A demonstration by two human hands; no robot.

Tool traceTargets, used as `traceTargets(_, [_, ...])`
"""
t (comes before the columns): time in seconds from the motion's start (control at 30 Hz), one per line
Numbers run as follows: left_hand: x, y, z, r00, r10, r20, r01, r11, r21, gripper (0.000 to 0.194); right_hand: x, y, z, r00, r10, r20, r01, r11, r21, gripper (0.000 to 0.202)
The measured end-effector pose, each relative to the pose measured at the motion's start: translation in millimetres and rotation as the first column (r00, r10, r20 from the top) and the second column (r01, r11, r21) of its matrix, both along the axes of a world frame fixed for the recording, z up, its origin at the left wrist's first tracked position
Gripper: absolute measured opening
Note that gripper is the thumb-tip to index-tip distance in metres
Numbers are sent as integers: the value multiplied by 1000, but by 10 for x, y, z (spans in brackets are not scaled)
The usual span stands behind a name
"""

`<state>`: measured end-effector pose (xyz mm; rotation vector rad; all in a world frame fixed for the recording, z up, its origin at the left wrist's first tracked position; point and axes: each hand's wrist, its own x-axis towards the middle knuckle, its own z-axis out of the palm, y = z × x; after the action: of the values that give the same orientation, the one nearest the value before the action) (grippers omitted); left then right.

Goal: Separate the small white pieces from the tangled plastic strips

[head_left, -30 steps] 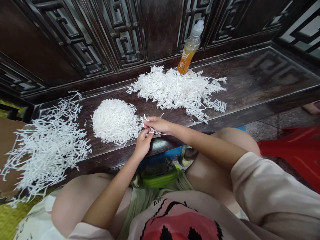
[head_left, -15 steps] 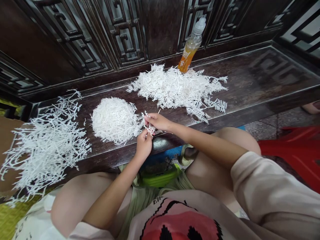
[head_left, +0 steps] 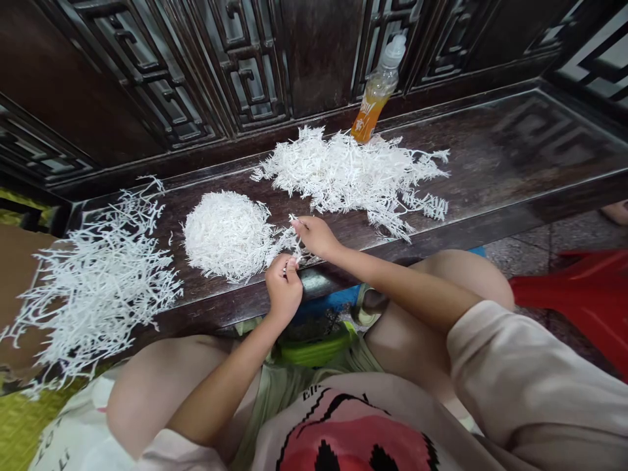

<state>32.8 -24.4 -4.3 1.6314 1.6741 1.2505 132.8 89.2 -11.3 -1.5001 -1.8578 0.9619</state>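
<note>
My left hand (head_left: 283,284) is closed at the bench's front edge, pinching a thin white branched plastic piece (head_left: 297,248) whose far end shows above the fingers. Just above and to the right, my right hand (head_left: 316,237) is closed too, with a small white bit (head_left: 293,218) at its fingertips. Left of both hands lies a rounded heap of short white bits (head_left: 226,235). Behind them and to the right spreads a pile of white branched sprigs (head_left: 343,171). A looser pile of long, thin white stems (head_left: 105,281) sits at the far left.
A bottle of orange drink (head_left: 369,114) stands behind the sprig pile on the dark wooden bench (head_left: 495,147). Cardboard (head_left: 19,261) lies under the left pile. A red plastic stool (head_left: 574,288) is at right, and a green object (head_left: 318,352) is below the bench edge.
My hands have moved slightly apart: the right fingers have shifted up from the branched piece, while the left hand stays near the bench edge. The piles look the same.
</note>
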Motion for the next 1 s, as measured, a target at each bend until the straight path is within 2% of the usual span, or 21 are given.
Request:
traceTargets(0.1, [24, -122, 106, 987, -163, 1, 163, 986, 29, 27, 221, 248, 3, 966, -257, -1, 257, 966, -6, 39])
traceTargets(0.13, [9, -129, 122, 981, -192, 37, 193, 981, -5, 27, 286, 324, 11, 958, -285, 16, 285, 959, 7, 39])
traceTargets(0.17, [-17, -113, 120, 979, -184, 84, 189, 980, -56, 28, 329, 380, 21, 964, -265, 24, 265, 964, -3, 39])
traceTargets(0.23, [-97, -21, 64, 981, -87, 176, 118, 978, -175, 28, 338, 413, 33, 983, -182, 17, 183, 982, -54, 39])
traceTargets(0.33, [-202, 157, -86, 950, 66, 305, 29, 954, -299, 27, 203, 296, 21, 1000, -24, -6, 23, 993, -114, 39])
traceTargets(0.43, [-201, 229, -189, 900, 67, 430, 100, 929, -355, 24, 69, 144, -6, 996, 90, -1, -89, 986, -137, 37])
traceTargets(0.5, [-165, 225, -203, 885, 41, 464, 152, 916, -371, 23, 37, 93, -11, 994, 109, 0, -108, 982, -157, 36])
traceTargets(0.6, [-183, 244, -154, 899, 92, 429, 80, 928, -365, 24, 49, 93, 5, 995, 100, 0, -99, 979, -180, 35])
traceTargets(0.73, [-461, 390, 21, 952, 161, 259, -81, 952, -295, 26, 72, 127, 30, 997, 73, -7, -73, 978, -197, 35])
traceTargets(0.83, [-769, 519, 177, 981, 186, -49, -192, 957, -216, 30, 74, 124, 39, 998, 64, -29, -69, 974, -218, 36])
traceTargets(0.9, [-951, 576, 247, 927, 179, -329, -245, 955, -168, 30, 73, 113, 46, 997, 63, -35, -69, 970, -233, 36])
traceTargets(1.0, [-1130, 604, 277, 737, 167, -655, -336, 931, -141, 32, 77, 108, 67, 998, 55, -30, -61, 973, -222, 35])
